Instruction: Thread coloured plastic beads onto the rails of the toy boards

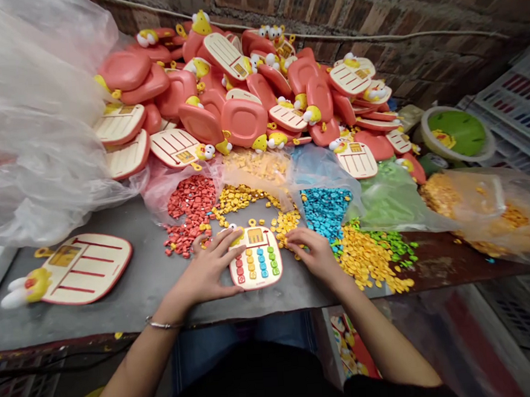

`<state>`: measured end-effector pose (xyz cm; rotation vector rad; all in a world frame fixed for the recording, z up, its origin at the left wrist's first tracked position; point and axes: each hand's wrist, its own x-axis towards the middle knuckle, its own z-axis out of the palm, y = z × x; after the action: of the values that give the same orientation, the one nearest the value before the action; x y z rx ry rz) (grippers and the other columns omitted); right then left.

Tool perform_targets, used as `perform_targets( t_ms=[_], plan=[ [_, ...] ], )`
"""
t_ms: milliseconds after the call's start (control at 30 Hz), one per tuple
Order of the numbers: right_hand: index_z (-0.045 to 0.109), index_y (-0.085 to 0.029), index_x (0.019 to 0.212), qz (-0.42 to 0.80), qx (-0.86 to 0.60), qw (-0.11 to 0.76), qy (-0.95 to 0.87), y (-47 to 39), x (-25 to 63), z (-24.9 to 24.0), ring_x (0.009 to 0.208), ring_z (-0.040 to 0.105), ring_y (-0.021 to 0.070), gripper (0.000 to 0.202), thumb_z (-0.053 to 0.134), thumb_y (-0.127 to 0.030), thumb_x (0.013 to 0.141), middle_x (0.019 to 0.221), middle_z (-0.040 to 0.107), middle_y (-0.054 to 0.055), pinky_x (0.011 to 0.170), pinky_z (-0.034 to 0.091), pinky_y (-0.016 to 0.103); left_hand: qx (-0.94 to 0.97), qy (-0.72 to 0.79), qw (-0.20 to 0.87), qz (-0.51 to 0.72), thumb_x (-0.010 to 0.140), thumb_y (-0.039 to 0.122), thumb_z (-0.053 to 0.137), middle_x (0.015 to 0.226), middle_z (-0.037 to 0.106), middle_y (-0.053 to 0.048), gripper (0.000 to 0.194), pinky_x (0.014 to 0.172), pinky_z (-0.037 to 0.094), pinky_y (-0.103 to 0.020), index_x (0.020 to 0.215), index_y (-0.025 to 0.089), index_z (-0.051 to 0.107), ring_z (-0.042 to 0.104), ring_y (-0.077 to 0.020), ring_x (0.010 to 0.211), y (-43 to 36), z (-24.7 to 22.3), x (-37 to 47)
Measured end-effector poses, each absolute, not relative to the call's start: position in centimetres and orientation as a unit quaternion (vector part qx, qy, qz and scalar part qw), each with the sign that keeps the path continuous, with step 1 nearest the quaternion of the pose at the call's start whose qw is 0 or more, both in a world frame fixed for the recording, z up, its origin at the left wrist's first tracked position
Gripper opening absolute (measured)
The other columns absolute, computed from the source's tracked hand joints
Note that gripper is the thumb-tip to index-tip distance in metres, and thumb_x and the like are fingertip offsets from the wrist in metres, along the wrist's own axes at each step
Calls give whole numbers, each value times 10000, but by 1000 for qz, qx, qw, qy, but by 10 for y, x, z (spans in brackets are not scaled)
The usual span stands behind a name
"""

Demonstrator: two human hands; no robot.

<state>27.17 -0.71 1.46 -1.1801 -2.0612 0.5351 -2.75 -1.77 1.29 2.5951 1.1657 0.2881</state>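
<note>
A cream toy board (260, 277) with red, yellow, blue and green pieces in its slots lies flat before me. My left hand (204, 269) grips its left side, thumb along the lower edge and fingers over the top, partly covering the duck-like head. Just right of the board, my right hand (317, 255) has its fingertips pinched together at the edge of a yellow piece pile (285, 222). Whatever is between those fingertips is hidden. Around the board lie small red pieces (192, 200), blue pieces (324, 209) and yellow-orange pieces (369, 255).
Many red-backed toy boards (244, 121) are heaped against the brick wall (392, 8). Another board (91, 268) lies at left, beside a big clear plastic bag (37, 130). Green pieces (393, 244) are at right, with a bag of orange pieces (497, 212) and a round tub (458, 133) beyond.
</note>
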Motion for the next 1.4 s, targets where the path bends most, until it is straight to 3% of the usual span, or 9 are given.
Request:
perform_targets(
  t_ms=[367,667,867,1133,1400],
  plan=[
    [692,-206,879,73,-498,300,-810,-58,272,-17,844,592,216,158,551,-156,931,849,700,70,740,548,372,901,401,128,107,777,619,615,1578,315,-98,701,1101,94,-534,1388,293,503,333,-367,1394,-18,9,-28],
    [698,-241,925,125,-487,303,-809,-55,277,-13,890,615,240,163,549,-178,929,939,727,74,789,549,437,897,406,140,101,767,629,624,1583,303,-100,771,1093,91,-541,1439,297,445,317,-372,1401,-19,11,-27],
    [672,-226,896,186,-474,331,-794,-10,264,6,925,665,223,142,538,-204,938,965,714,80,840,546,401,895,409,149,104,756,591,648,1583,307,-90,740,1098,83,-536,1417,308,471,309,-369,1406,-19,11,-27],
    [656,-174,828,219,-370,195,-881,53,244,2,853,630,195,143,552,-167,925,896,677,87,785,516,311,895,406,156,95,781,600,627,1591,283,-98,732,1089,78,-545,1420,286,457,294,-352,1421,-19,9,-28],
    [671,-166,784,331,-357,166,-858,75,243,13,825,617,175,84,653,-180,864,862,651,56,748,486,282,892,407,167,105,768,606,635,1581,307,-101,738,1094,79,-540,1416,295,471,308,-371,1410,-18,5,-29]
  ],
)
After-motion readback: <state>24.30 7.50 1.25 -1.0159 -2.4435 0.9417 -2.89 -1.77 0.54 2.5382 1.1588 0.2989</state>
